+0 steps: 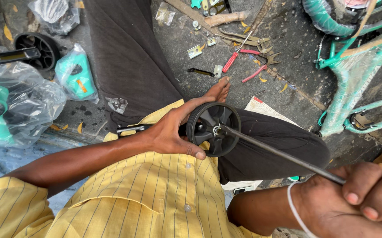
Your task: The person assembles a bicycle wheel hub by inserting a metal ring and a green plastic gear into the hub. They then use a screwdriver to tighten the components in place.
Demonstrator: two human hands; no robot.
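Left hand wrapped around the rim of a small black wheel over the lap, right hand closed on a long metal rod seated at the hub, pliers and a screwdriver well apart on the floor, teal bicycle frame crowding the right edge.

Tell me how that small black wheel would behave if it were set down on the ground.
The small black wheel looks round with a smooth tread, so it would probably roll on edge. Its open spokes suggest light plastic. The left hand grips its rim.

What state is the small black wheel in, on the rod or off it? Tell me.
On. The long metal rod meets the black wheel at its hub; the left hand grips the rim, the right hand holds the rod's other end.
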